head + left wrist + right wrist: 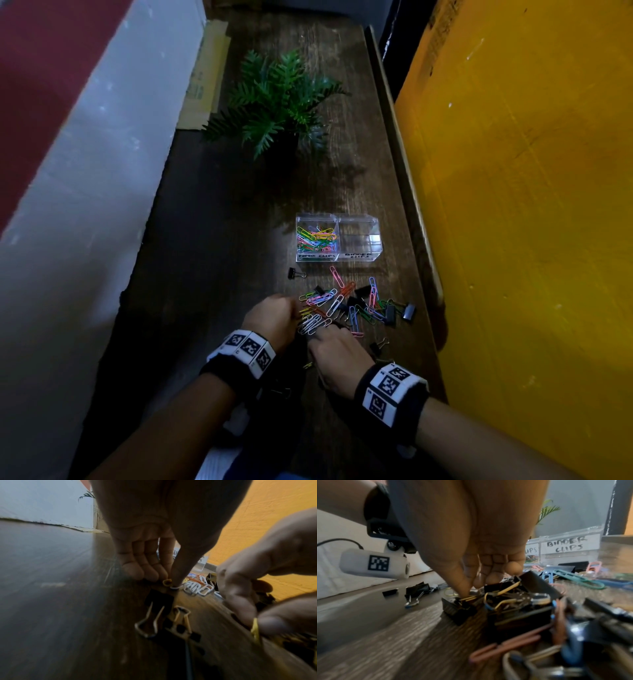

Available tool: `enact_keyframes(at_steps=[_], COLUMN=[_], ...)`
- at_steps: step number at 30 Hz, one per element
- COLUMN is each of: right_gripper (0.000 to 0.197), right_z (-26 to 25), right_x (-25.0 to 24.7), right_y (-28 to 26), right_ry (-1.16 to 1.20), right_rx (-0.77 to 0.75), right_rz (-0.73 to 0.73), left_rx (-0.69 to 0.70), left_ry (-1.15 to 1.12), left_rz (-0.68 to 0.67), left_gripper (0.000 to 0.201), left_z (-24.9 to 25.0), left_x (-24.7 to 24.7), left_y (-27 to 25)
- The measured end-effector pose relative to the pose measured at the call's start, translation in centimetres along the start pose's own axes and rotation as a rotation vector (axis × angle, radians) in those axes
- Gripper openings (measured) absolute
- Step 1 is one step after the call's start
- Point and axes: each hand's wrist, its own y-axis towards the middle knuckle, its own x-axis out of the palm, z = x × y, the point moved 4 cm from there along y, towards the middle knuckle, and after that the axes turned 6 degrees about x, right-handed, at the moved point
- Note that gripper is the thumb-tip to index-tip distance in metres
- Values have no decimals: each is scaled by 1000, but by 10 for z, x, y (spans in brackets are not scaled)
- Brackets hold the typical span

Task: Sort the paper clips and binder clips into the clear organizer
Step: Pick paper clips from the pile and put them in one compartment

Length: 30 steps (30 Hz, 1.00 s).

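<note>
The clear organizer (337,255) stands on the wooden table; its left compartment holds several coloured paper clips (317,238), and its right one, labelled binder clips (566,545), shows nothing inside. Before it lies a mixed pile of paper clips (337,301) and black binder clips (390,313). My left hand (295,312) is at the pile's near left edge, its thumb and forefinger pinching a yellow paper clip (167,582). My right hand (318,337) is beside it, its thumb and finger pinching another yellow paper clip (255,627) among black binder clips (513,601).
A potted fern (277,99) stands at the table's far end. A yellow wall (531,205) runs along the right edge and a white wall (85,171) along the left. One binder clip (296,273) lies apart, left of the organizer. Flat cardboard (205,78) leans at the back left.
</note>
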Motion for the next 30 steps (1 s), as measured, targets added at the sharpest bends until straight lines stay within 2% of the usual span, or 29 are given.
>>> enact_keyframes(at_steps=[4,7,13,17,21,23,26,30], right_gripper=[31,24,24,22,12,8,8,7], right_z=[7,15,18,19,19,19,23,27], right_x=[-7,-15,-17,-15,-17,-18,-17,-25], right_y=[1,6,10,13,16,16,15,11], right_ry=[-50,-65,-3,86,83,92,155,219], right_rx=[-18,-12,9,29,10,13,35,49], right_rz=[115,207,221,150,108,125,143,161], left_rx=[-55,-70,6,46,77,84,59,27], left_ry=[29,50,75,114,144,155,182,165], left_rz=[-57,-69,-55,-60,-37,-18,-59,-65], left_gripper=[18,17,22,31,29,33,40,33], left_z=[-7,-14,-21,-17,-14,-13,-13,-14], left_x=[0,-1,4,5,3,3,7,8], left_y=[0,-3,-11,-16,-18,-20,-22,-20])
